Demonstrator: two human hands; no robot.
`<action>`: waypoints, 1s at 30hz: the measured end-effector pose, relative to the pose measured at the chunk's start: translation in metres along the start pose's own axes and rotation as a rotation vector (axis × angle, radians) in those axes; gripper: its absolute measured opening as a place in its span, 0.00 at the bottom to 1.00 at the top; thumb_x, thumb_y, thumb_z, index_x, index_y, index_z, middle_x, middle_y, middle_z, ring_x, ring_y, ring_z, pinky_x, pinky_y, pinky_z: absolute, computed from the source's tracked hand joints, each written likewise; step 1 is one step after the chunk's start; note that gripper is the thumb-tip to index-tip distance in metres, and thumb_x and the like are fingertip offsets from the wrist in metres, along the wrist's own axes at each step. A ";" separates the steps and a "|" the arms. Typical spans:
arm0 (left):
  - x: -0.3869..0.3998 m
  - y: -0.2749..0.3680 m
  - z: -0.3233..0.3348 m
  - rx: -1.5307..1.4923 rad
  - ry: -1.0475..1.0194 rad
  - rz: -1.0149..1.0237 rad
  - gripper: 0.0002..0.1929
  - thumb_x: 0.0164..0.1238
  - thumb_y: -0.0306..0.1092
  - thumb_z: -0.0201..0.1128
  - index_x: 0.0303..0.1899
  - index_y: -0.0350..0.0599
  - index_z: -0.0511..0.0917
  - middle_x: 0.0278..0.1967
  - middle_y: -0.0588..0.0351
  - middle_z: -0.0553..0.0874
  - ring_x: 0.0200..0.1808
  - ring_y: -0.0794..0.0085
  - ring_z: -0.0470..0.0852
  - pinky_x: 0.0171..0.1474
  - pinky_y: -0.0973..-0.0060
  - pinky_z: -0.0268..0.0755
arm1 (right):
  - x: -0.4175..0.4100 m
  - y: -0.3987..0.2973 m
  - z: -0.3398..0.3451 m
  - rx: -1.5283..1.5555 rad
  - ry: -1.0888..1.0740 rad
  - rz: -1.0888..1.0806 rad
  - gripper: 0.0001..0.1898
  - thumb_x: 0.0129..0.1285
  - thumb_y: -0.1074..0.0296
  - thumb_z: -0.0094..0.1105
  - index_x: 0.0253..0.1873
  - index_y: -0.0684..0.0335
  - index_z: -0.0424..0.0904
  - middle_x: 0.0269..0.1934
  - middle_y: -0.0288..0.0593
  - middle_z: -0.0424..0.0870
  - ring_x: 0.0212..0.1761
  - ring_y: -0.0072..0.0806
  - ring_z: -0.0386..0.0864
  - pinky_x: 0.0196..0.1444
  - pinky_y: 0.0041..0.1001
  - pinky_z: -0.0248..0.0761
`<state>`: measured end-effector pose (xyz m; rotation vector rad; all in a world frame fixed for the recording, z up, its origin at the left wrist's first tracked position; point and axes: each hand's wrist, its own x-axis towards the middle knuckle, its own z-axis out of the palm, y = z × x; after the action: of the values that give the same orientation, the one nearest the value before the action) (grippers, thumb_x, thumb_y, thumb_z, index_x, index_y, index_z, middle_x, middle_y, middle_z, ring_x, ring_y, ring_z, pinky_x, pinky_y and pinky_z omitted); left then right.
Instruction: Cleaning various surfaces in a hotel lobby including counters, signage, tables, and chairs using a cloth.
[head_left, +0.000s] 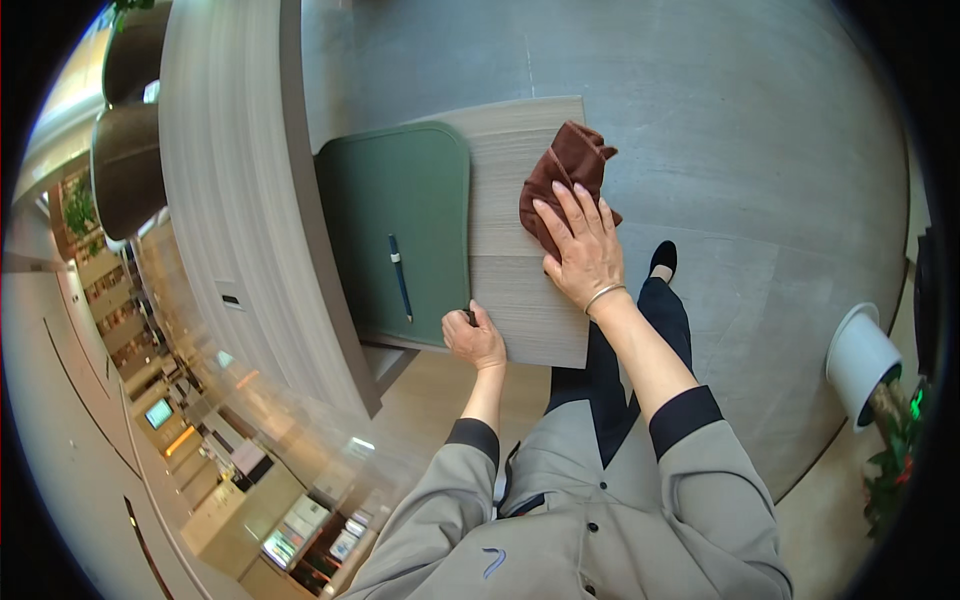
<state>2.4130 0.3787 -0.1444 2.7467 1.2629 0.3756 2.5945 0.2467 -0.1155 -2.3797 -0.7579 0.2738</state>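
My right hand (589, 251) lies with its fingers spread over a crumpled brown cloth (574, 161), pressing it on the near part of a wood-grain surface (525, 300). A bracelet circles the right wrist. At the edge of a green mat (397, 187), my left hand (476, 337) is curled around a small dark object (470, 316), mostly hidden by the fingers. A dark blue pencil (401, 281) with a white band rests on the mat, its tip towards the left hand.
A long wood-grain counter (225, 187) runs along the left, partly over the mat, with dark chairs (127, 172) beyond. At the right, a plant stands in a white pot (862, 367). A shoe (664, 256) shows on the grey floor.
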 end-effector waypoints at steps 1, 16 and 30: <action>-0.005 0.002 0.004 0.019 0.094 -0.014 0.16 0.63 0.37 0.60 0.25 0.40 0.63 0.23 0.51 0.66 0.27 0.56 0.67 0.32 0.62 0.60 | 0.011 0.003 -0.002 0.009 -0.025 -0.007 0.36 0.45 0.64 0.65 0.64 0.48 0.65 0.66 0.41 0.60 0.70 0.38 0.53 0.70 0.42 0.47; -0.015 0.015 0.003 -0.101 0.076 -0.162 0.12 0.66 0.33 0.59 0.31 0.41 0.63 0.28 0.61 0.63 0.29 0.75 0.62 0.32 0.77 0.58 | 0.150 0.026 0.015 -0.037 0.287 -0.188 0.27 0.49 0.61 0.58 0.55 0.65 0.71 0.53 0.50 0.73 0.59 0.40 0.68 0.66 0.38 0.53; -0.016 0.022 -0.003 -0.070 0.109 -0.123 0.07 0.65 0.28 0.58 0.37 0.40 0.67 0.33 0.57 0.65 0.34 0.72 0.64 0.36 0.75 0.60 | 0.143 0.020 0.008 -0.176 0.123 -0.163 0.31 0.47 0.64 0.57 0.61 0.56 0.67 0.61 0.45 0.67 0.65 0.39 0.61 0.67 0.41 0.51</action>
<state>2.4183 0.3522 -0.1400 2.6067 1.4072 0.5536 2.7172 0.3210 -0.1359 -2.4531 -0.9450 -0.0072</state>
